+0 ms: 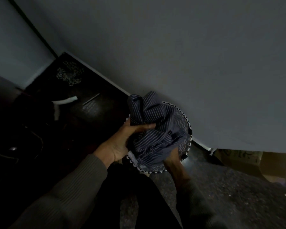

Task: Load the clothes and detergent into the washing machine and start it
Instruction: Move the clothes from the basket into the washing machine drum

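The bundle of striped clothes (157, 123) sat between the two hands, held out in front of the body. Its long axis ran away from the person, from a lobe of cloth at the far end back to the folds nearest the wrists. The left hand (124, 142) clamped the bundle's left flank, thumb laid across the top of the cloth and the other fingers lost beneath it. The right hand (171, 161) came up under the near right corner. Its fingers were buried in fabric, so whether they gripped or only propped the load could not be told. A zigzag-trimmed edge (186, 119) curved round the side beyond the right hand; in the dim light it could have been a hem or a basket rim. A grey wall (188, 55) stood just past the bundle, and a cardboard box (238, 160) lay on the floor (238, 195) off to the right. No washing machine was in view, so the carry would probably begin with a turn to find it, the left hand leading.
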Demonstrator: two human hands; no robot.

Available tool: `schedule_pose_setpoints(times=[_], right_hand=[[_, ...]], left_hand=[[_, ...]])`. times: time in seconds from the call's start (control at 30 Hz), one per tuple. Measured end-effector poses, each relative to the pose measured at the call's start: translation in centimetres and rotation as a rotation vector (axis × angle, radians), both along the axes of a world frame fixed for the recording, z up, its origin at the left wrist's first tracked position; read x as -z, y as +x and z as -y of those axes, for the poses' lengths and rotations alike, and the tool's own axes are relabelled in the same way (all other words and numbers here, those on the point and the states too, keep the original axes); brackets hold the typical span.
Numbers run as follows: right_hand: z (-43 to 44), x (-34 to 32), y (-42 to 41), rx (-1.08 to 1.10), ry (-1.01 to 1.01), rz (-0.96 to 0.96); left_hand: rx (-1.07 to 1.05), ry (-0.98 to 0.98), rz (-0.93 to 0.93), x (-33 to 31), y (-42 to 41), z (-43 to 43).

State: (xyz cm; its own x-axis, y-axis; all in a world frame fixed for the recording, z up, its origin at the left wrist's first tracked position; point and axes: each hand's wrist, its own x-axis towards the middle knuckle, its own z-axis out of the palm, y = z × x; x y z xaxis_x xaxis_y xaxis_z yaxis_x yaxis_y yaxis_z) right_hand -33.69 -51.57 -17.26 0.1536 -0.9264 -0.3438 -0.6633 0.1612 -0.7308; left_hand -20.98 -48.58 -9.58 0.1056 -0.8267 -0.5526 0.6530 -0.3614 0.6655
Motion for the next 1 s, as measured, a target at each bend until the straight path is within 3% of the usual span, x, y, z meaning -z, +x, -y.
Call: schedule_pose_setpoints(times=[0.1, 0.17, 0.27, 0.4, 0.5, 0.6, 0.7, 0.77, 0.9, 1.0], right_hand=[[0.4, -0.9, 0.1, 0.033, 0.115, 0.238], [0.5, -1.0, -0.3, 0.104, 0.076, 0.372], [-0.1, -4.7, 1.6, 0.113, -0.08, 0.383], [-0.6, -9.0, 3.5, 0.12, -0.197, 0.445], [-1.3, -11.1, 4.5, 0.08, -0.298, 0.45], [-2.3, -13.4, 5.4, 0.04, -0.385, 0.439], [-3.5, -15.5, 6.7, -0.028, -0.468, 0.418], [-4.8, -17.6, 7.7, -0.113, -0.493, 0.435], [-7.0, -20.9, 10.2, -0.373, -0.478, 0.548], [-8.2, -22.8, 12.4, -0.614, -0.25, 0.679]], left_hand=[[-0.087, 0.036, 0.259, -1.6, 2.3, -0.6], [-0.086, 0.061, 0.492, -2.5, 3.5, -0.9], [-0.058, 0.059, 0.779, -2.9, 4.5, -1.6], [-0.036, 0.224, 1.301, -4.0, 4.1, -2.7], [-0.134, 0.296, 1.473, -6.2, 2.6, -3.5], [-0.247, 0.224, 1.259, -8.4, 2.0, -4.5], [-0.392, 0.082, 0.815, -11.3, 2.1, -5.4], [-0.443, 0.008, 0.625, -13.7, 2.7, -6.0], [-0.454, -0.066, 0.539, -16.7, 5.1, -8.2], [-0.573, -0.054, 0.465, -17.2, 8.2, -11.1]])
